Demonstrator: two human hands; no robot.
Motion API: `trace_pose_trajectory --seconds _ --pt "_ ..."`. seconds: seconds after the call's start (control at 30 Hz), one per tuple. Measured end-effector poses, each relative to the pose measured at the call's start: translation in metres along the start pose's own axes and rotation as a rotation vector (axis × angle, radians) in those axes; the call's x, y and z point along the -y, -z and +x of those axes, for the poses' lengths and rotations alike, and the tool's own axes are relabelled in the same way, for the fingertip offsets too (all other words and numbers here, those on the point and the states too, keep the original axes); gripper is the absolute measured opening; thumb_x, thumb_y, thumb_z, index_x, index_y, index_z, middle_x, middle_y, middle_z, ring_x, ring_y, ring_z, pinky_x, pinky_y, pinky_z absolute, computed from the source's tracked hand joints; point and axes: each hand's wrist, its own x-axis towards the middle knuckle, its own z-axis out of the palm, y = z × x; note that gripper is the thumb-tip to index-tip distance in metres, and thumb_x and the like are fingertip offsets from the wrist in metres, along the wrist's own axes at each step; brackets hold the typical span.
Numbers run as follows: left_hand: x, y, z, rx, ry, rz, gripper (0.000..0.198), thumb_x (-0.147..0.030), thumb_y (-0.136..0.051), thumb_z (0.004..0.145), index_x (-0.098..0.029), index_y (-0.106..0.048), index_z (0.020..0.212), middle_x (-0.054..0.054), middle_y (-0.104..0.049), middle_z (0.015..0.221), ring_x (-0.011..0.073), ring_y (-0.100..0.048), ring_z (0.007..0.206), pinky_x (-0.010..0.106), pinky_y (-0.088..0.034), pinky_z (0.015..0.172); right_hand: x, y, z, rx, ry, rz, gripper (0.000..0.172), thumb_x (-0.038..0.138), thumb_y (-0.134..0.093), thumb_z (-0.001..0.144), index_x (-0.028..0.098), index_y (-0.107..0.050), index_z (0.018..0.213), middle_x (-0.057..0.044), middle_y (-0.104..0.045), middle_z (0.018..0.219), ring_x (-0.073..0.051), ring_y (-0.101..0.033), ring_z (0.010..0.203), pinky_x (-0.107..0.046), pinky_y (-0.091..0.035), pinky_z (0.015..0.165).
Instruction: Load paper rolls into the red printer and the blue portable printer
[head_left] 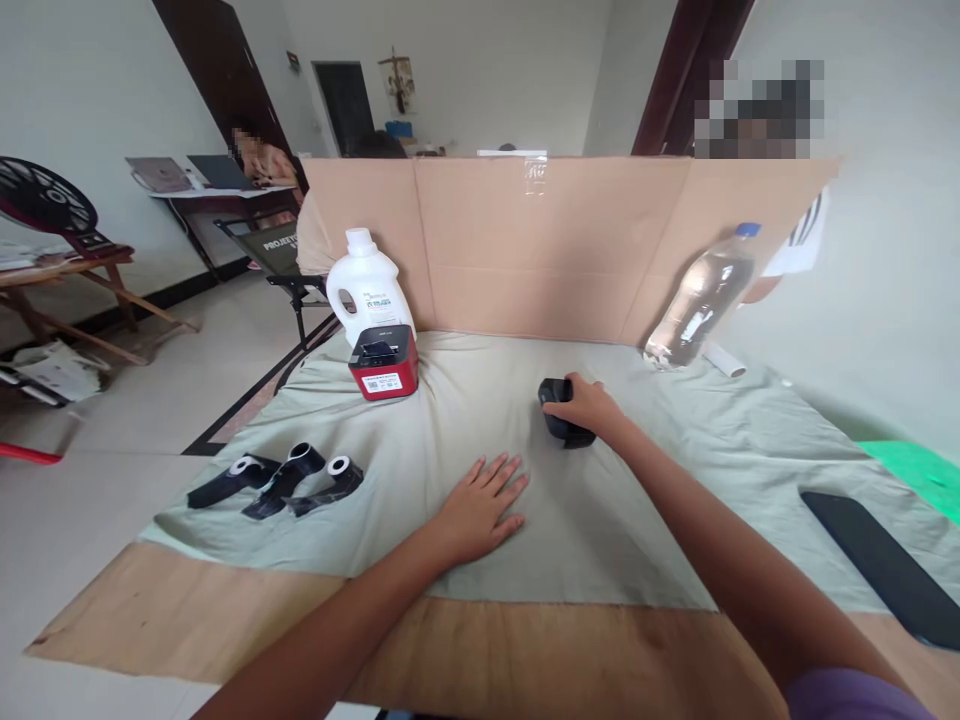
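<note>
My left hand point(484, 508) lies flat on the pale green cloth point(450, 430), palm down with the fingers spread. My right hand point(589, 405) is closed around a small black boxy device point(556, 395), reaching over it from the right. The device is at the middle of the cloth, and my fingers cover part of it. To the left of my left hand lie several black rolls point(300, 470) with white cores, their loose ends trailing on the cloth. Farther back is a small red and black printer-like box point(384, 365) with a white label.
Behind the red box stands a white jug point(367, 280). A cardboard screen point(525, 250) closes off the back, with a clear bottle point(705, 300) leaning at its right. A black phone-like slab point(881, 570) lies near the right edge. People sit beyond the screen and at the far left.
</note>
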Motion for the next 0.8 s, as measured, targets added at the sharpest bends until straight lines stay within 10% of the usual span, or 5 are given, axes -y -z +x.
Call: trace_pose_trajectory --seconds 0.37,0.6,0.7,0.8 --pt "0.005 -0.012 0.000 -0.083 -0.035 0.004 0.063 -0.057 -0.025 0.101 -0.026 -0.028 0.156 0.006 -0.022 0.165 0.0272 -0.017 0.153 0.050 -0.014 0.124 0.058 -0.043 -0.008 -0.060 -0.163 -0.038 0.082 0.058 -0.071 0.069 0.020 -0.043 0.136 -0.024 -0.043 0.131 -0.043 -0.054 0.118 -0.052 -0.048 0.087" --pt "0.013 0.013 -0.004 -0.100 0.006 -0.327 0.052 -0.048 -0.048 0.096 -0.026 -0.050 0.144 0.008 -0.047 0.153 0.0260 -0.042 0.142 0.046 -0.030 0.119 0.000 -0.035 0.009 -0.046 0.126 0.356 0.088 0.064 -0.054 0.083 0.016 -0.030 0.153 -0.027 -0.044 0.147 -0.042 -0.044 0.136 -0.060 -0.036 0.107" --pt "0.030 0.031 0.017 -0.216 0.205 -0.680 0.036 -0.038 -0.050 0.095 -0.022 -0.064 0.124 0.008 -0.072 0.117 0.0193 -0.069 0.101 0.032 -0.053 0.089 -0.032 -0.042 0.015 -0.090 0.242 0.496 0.068 0.054 -0.042 0.093 0.019 -0.038 0.151 -0.017 -0.049 0.149 -0.031 -0.045 0.139 -0.051 -0.034 0.115" --pt "0.052 0.052 0.064 -0.205 0.509 -0.996 0.028 -0.030 -0.055 0.090 -0.016 -0.065 0.112 0.007 -0.073 0.093 0.0120 -0.065 0.062 0.021 -0.046 0.052 -0.050 -0.062 0.013 -0.128 0.274 0.580 0.060 0.051 -0.037 0.095 0.017 -0.051 0.142 -0.015 -0.056 0.143 -0.028 -0.051 0.135 -0.046 -0.036 0.115"
